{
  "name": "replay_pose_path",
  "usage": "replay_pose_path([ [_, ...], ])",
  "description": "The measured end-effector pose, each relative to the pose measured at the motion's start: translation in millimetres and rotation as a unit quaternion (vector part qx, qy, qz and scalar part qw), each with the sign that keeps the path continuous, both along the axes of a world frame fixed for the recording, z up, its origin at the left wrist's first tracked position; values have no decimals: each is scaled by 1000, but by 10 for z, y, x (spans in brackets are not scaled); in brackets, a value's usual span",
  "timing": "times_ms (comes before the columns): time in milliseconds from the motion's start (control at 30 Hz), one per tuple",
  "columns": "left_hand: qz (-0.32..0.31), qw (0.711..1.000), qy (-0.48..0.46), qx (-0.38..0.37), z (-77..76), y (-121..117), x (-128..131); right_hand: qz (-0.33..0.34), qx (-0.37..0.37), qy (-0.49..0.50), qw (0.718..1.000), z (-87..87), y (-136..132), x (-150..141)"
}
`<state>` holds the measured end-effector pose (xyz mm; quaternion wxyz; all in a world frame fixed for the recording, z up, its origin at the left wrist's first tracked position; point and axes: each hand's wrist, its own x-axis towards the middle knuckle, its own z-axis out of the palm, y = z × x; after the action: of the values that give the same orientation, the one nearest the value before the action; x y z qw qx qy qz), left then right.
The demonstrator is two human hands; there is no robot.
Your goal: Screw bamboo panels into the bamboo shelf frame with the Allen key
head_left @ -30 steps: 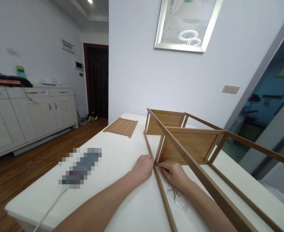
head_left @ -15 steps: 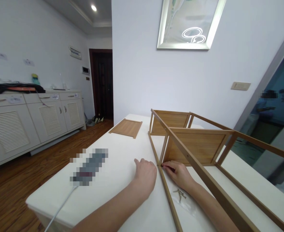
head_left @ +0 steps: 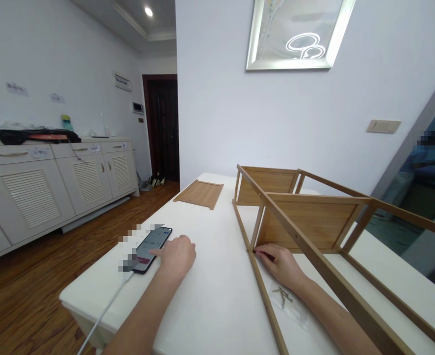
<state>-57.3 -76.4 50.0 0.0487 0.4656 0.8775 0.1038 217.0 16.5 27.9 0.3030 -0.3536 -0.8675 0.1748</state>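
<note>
My left hand (head_left: 178, 254) is over the white table beside a phone (head_left: 153, 249), one digit stretched out to the screen's edge. Nothing shows in that hand. My right hand (head_left: 278, 261) is closed in a pinch inside a wooden shelf frame (head_left: 264, 288), at the joint where a slat panel meets the lower rail. Something small and dark shows at its fingertips, too small to name. The shelf frame lies on its side with two slatted panels (head_left: 308, 222) fitted in it. Several screws (head_left: 282, 296) lie on a clear plastic bag (head_left: 295, 315) near my right forearm.
A loose slatted panel (head_left: 200, 194) lies flat at the far left of the table (head_left: 210, 305). A white cable (head_left: 106, 308) runs from the phone over the table's edge. The wall stands behind. A person (head_left: 420, 158) is beyond the doorway at right.
My left hand has moved left from the rail to the phone. My right hand stays pinched at the joint. The view has turned slightly left.
</note>
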Motion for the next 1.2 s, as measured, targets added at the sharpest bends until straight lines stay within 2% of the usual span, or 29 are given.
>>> replay_pose_path([
  [167,7,1000,-16,-8,15,-10,-93,-5,-1,-3,1000,-2,4,5],
  [233,14,1000,15,4,42,-27,-62,-4,1,-1,1000,1,5,4],
  [300,-5,997,66,27,74,-48,33,-4,2,1,1000,5,3,3],
  [400,-122,987,95,47,95,-66,273,-3,0,2,1000,12,-6,0],
  [500,-247,967,52,29,77,-41,539,4,2,6,1000,2,-8,2],
  [600,-339,940,36,17,68,40,752,-8,24,10,1000,-39,24,27],
  [767,-439,894,-5,86,96,194,1043,-68,68,-1,995,-118,135,143],
  [867,-491,863,-19,119,92,244,1258,-80,45,11,996,-140,191,219],
  [933,-524,844,-6,110,78,272,1403,-78,22,19,997,-153,223,256],
  [1000,-541,837,13,87,62,305,1515,-75,11,18,997,-171,256,280],
  [1067,-526,847,20,74,44,339,1558,-73,8,12,997,-195,291,296],
  [1200,-420,896,-52,138,24,405,1371,-72,3,2,997,-239,334,306],
])
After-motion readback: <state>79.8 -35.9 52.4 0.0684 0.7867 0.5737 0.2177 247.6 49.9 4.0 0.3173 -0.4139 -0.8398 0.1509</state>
